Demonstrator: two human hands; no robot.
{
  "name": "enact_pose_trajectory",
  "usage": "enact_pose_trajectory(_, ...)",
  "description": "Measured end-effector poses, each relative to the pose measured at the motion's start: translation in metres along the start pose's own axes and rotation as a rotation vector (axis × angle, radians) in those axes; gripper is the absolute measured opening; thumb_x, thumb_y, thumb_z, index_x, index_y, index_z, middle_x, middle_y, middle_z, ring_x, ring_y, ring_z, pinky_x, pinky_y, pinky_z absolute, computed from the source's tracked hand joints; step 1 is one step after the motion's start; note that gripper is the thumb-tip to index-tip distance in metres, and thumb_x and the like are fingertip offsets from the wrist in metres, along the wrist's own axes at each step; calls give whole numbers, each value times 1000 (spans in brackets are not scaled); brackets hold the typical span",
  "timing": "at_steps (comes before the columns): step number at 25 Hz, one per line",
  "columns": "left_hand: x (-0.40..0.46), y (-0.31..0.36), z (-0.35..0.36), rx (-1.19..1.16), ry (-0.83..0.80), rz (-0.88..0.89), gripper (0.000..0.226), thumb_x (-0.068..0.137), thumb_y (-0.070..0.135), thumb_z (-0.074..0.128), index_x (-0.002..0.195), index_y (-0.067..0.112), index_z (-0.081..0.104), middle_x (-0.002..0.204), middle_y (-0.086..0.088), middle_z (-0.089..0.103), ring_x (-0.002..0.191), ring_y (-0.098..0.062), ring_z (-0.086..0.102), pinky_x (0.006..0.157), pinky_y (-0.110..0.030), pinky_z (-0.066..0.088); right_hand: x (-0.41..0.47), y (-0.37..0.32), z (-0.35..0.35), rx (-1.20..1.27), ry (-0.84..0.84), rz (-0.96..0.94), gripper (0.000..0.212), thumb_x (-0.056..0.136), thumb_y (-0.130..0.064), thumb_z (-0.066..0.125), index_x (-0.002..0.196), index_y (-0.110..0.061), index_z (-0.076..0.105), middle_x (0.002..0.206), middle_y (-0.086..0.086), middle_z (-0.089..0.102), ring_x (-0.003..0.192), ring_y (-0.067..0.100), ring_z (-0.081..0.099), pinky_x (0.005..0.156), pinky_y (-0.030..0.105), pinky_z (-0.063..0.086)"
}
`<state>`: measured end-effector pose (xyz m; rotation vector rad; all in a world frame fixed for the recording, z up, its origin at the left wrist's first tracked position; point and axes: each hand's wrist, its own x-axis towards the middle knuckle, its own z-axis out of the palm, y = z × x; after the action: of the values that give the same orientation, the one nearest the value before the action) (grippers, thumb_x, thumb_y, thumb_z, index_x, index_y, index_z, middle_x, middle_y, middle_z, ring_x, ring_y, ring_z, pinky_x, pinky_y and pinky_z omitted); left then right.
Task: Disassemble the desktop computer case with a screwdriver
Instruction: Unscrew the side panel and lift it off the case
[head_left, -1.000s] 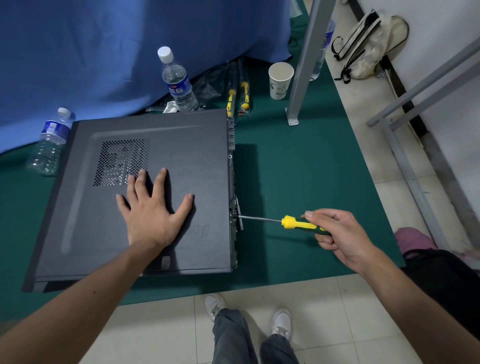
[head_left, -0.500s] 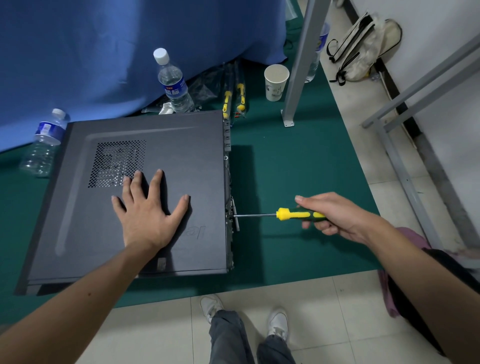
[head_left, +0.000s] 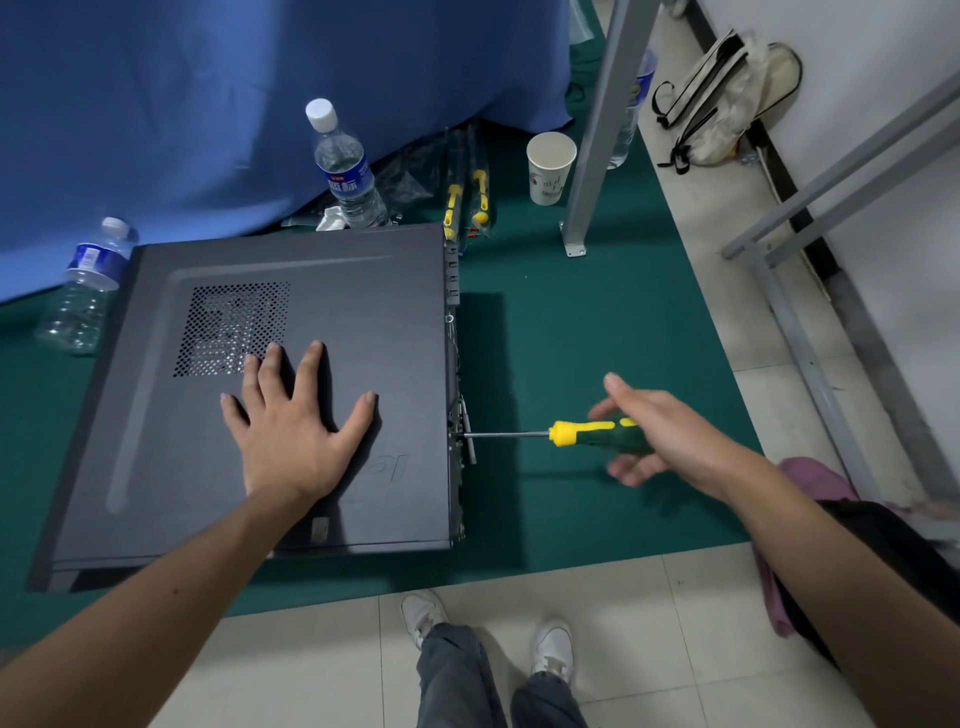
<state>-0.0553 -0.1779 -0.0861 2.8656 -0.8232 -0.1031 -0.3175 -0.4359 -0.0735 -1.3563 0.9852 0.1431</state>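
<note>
Head view looks down on a green worktop (head_left: 597, 332) with a blue cloth (head_left: 208, 104) behind it and pale floor tiles below. On the worktop the dark computer case (head_left: 363, 322) lies on its side. The left hand (head_left: 291, 431) rests flat on its panel with fingers spread. The right hand (head_left: 660, 436) curls loosely round the screwdriver (head_left: 571, 433), whose tip touches the right edge of the case.

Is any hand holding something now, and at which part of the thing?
The right hand holds the screwdriver by the rear of its handle. The left hand lies flat on the case and holds nothing.
</note>
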Motion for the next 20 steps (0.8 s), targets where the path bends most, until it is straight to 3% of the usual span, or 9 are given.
enact_pose_trajectory(3, 0, 0, 0, -1, -4, 2, 85, 82, 79, 26, 153, 32, 24, 161, -14, 16, 151, -30, 4, 118, -59, 4, 3, 3, -2, -211, 59, -32, 31, 96, -46, 54, 88, -21, 70, 70, 0, 57, 49, 6, 50, 44, 20, 36)
enact_pose_trajectory(5, -1, 0, 1, -5, -1, -1, 85, 82, 79, 26, 153, 32, 25, 161, -14, 16, 150, -30, 4, 118, -59, 4, 4, 4, -4, 64, 86, -146, 6, 90, -19, 68, 89, -25, 71, 83, -4, 58, 65, 1, 56, 55, 15, 44)
enact_pose_trajectory(7, 0, 0, 1, -11, 1, 3, 86, 82, 80, 26, 152, 32, 25, 161, -14, 17, 150, -30, 4, 118, -59, 4, 2, 4, -5, 389, 24, -187, 25, 78, -3, 74, 92, -24, 72, 97, 0, 61, 82, 5, 61, 65, 16, 50)
enact_pose_trajectory(9, -1, -1, 1, -14, 0, 3, 86, 81, 80, 25, 152, 32, 25, 161, -15, 17, 151, -31, 4, 118, -59, 4, -3, 2, -2, 351, 13, -36, 15, 81, -27, 74, 94, -20, 71, 94, 4, 65, 78, 15, 62, 59, 21, 50)
enact_pose_trajectory(11, 0, -2, 2, -13, 5, 3, 86, 81, 80, 25, 152, 32, 25, 161, -15, 17, 150, -31, 4, 118, -59, 4, -3, -1, 0, -24, 41, 105, 41, 91, -56, 57, 92, -16, 67, 77, 9, 66, 54, 17, 53, 44, 22, 40)
enact_pose_trajectory(13, 0, -2, 3, -10, 5, 3, 86, 81, 80, 25, 152, 32, 25, 161, -15, 17, 150, -31, 4, 118, -59, 4, -2, -1, 0, -105, 95, 22, 35, 97, -46, 52, 90, -15, 66, 69, 8, 59, 46, 13, 41, 43, 22, 32)
enact_pose_trajectory(15, -1, -2, 3, -12, 6, 3, 85, 82, 80, 26, 152, 32, 25, 161, -15, 17, 150, -31, 4, 118, -59, 4, -3, -2, -2, 178, 103, -87, 6, 93, -15, 63, 93, -19, 67, 82, 4, 57, 58, 10, 50, 54, 23, 38)
enact_pose_trajectory(17, -1, -2, 3, -17, 8, 7, 84, 82, 79, 27, 151, 32, 26, 160, -16, 18, 150, -31, 4, 118, -59, 4, -9, 0, -4, 448, 30, -123, 27, 80, -1, 71, 97, -21, 68, 95, 2, 61, 75, 10, 62, 67, 24, 48)
enact_pose_trajectory(20, -1, -2, 2, -18, 4, 3, 84, 82, 79, 27, 151, 32, 26, 160, -15, 18, 150, -31, 4, 118, -60, 4, -16, 1, -1, 192, 0, 83, 33, 83, -46, 70, 98, -17, 66, 86, 6, 66, 64, 16, 62, 54, 24, 50)
